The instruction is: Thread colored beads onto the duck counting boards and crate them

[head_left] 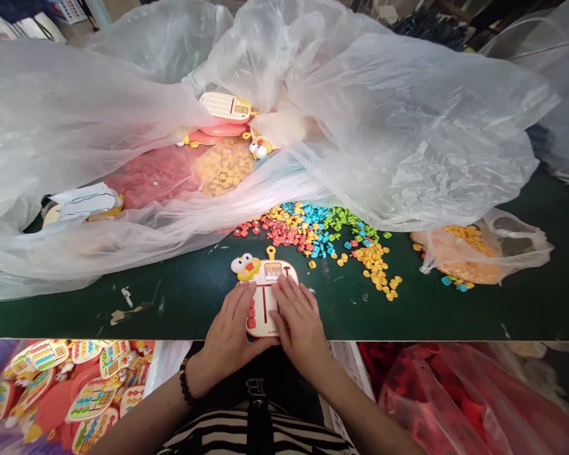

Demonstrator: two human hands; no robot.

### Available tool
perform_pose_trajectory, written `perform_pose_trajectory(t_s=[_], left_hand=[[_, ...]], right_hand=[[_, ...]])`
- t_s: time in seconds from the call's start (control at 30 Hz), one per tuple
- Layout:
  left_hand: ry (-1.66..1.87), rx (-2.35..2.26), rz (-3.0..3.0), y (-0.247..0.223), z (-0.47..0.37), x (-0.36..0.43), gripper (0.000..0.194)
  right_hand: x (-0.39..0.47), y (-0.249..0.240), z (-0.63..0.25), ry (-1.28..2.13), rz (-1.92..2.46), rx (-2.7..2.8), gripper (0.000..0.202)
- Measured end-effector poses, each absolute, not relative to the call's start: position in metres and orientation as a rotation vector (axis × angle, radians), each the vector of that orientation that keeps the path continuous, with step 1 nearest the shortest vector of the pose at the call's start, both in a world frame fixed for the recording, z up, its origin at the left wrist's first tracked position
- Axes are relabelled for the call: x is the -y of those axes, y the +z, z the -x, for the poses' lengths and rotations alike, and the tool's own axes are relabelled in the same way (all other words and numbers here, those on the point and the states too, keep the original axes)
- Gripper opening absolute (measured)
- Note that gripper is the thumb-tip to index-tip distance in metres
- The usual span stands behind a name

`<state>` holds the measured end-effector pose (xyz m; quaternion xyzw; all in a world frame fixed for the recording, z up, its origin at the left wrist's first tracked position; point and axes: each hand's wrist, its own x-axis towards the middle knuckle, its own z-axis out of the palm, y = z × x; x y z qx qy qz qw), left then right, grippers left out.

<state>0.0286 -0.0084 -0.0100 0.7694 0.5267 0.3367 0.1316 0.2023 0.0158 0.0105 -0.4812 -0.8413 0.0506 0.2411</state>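
A white toy panel (264,292) with a red rim, a small display window and a yellow duck head (245,266) lies on the green table in front of me. Red buttons show down its left side. My left hand (234,319) wraps round its left and lower edge, thumb along the bottom. Over the right part of the panel rests my right hand (299,316), fingers bent onto its face. Whether a small button is under the right fingers is hidden. Past the panel lies a loose pile of small red, yellow, blue and green buttons (322,227).
A large clear plastic bag (384,114) covers the back of the table, with more toy panels (225,106) in it. A small bag of yellow buttons (483,259) sits at right. Below left, a box holds several assembled toys (92,398); red parts (436,392) lie below right.
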Motion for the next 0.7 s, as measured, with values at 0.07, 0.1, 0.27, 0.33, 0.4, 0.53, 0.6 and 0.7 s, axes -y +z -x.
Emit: perform_pose_trajectory(t_s=[0.07, 0.1, 0.27, 0.33, 0.4, 0.53, 0.6, 0.7], left_hand=[[1.037, -1.511, -2.203, -0.009, -0.028, 0.006, 0.090], [1.066, -1.496, -2.192, -0.007, -0.028, 0.005, 0.090], [1.118, -1.471, -2.138, -0.004, -0.027, 0.003, 0.097], [1.121, -1.492, -2.144, -0.006, -0.029, 0.004, 0.098], [1.122, -1.531, -2.186, -0.008, -0.030, 0.006, 0.096], [0.990, -1.575, -2.310, -0.010, -0.029, 0.010, 0.089], [0.914, -1.580, -2.328, -0.007, -0.026, 0.009, 0.087], [0.862, -1.595, -2.321, -0.001, -0.023, 0.006, 0.078]], right_hand=[[-0.012, 0.011, -0.194, 0.178, 1.235, 2.339, 0.055], [-0.013, 0.012, -0.191, 0.207, 1.185, 2.358, 0.060], [-0.032, 0.017, -0.184, 0.387, 0.996, 2.426, 0.068], [-0.035, 0.020, -0.183, 0.481, 0.949, 2.427, 0.065], [-0.036, 0.023, -0.182, 0.581, 0.917, 2.391, 0.060], [-0.034, 0.028, -0.193, 0.628, 0.975, 2.156, 0.043], [-0.036, 0.027, -0.208, 0.496, 1.167, 1.953, 0.034], [-0.045, 0.021, -0.236, 0.261, 1.494, 1.757, 0.023]])
